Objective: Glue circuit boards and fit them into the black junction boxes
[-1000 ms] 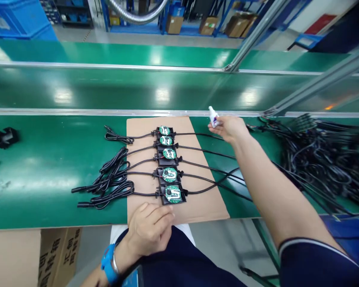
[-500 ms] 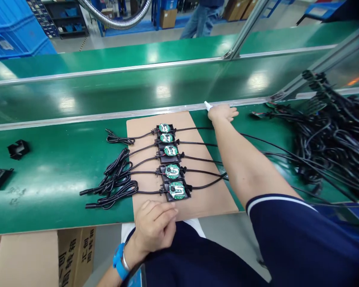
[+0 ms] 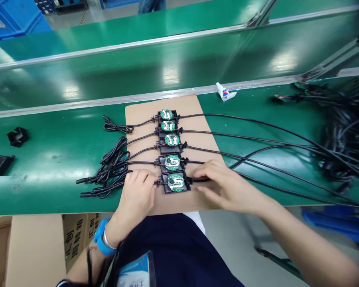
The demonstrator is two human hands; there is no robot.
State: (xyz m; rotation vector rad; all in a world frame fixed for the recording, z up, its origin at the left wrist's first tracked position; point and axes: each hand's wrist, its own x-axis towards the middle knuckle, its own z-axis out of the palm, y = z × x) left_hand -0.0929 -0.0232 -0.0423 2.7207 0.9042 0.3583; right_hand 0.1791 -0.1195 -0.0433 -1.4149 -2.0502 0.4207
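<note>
Has the left hand (image 3: 140, 190) and the right hand (image 3: 224, 183) low in front of the body (image 3: 179, 247), with a gap between. Shows the back of the left one, with bent fingers (image 3: 144, 177) close together. Holds the right thumb (image 3: 211, 195) clearly apart from the slightly curved fingers. Points both bare forearms (image 3: 305, 235) forward and inward.

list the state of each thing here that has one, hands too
Black housings, open on top
Five circuit boards, seated in the housings
Cables at left, coiled
Cables at right, uncoiled
Cable pile, tangled
White tube, lying down
Cardboard sheet, flat
Cardboard box, open
Left hand, curled, grip unclear
Right hand, fingers and thumb apart
</note>
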